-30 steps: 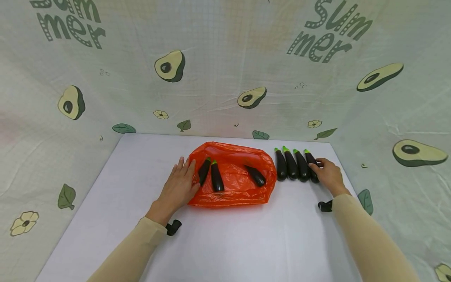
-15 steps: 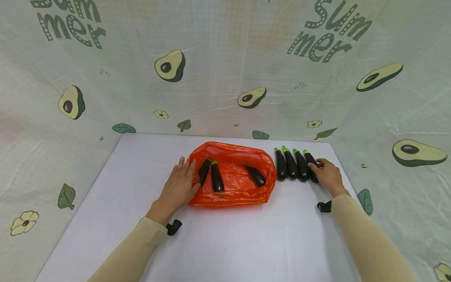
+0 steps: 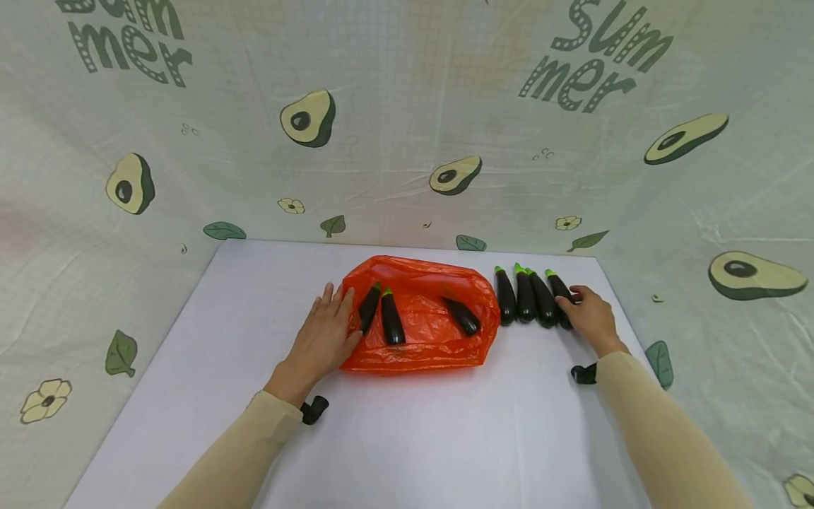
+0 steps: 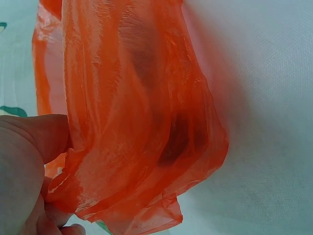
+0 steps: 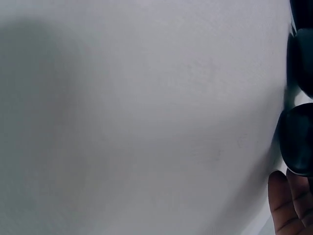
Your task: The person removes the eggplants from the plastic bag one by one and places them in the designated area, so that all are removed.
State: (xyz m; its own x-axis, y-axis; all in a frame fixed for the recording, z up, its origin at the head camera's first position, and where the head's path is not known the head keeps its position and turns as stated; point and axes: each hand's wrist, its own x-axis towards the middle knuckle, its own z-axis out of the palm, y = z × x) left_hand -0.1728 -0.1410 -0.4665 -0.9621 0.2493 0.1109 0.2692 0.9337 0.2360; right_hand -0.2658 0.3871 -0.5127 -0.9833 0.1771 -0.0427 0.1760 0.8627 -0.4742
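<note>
In the head view a red plastic bag (image 3: 416, 360) lies with its mouth facing up, and several eggplants, one of them this eggplant (image 3: 392, 319), show inside it. My left hand (image 3: 321, 332) is at the bag's left side, fingers stretched along it. In the left wrist view the bag's edge runs between thumb (image 4: 51, 134) and fingers. My right hand (image 3: 593, 314) holds the rightmost eggplant (image 3: 558, 288) of a row, thumb on its left side. In the right wrist view fingertips touch a dark rounded eggplant end (image 5: 298, 142). The other row eggplants (image 3: 525, 297) lie close beside it, green stems pointing away.
Everything lies on a white tabletop (image 3: 407, 438). A printed cloth (image 3: 381, 127) with avocado pictures rises behind the table and on both sides. The row's leftmost eggplant (image 3: 505, 297) lies right beside the bag.
My right hand has shifted slightly left with the rightmost eggplant. The two middle eggplants of the row have turned a little and sit closer together. My left hand has barely moved.
</note>
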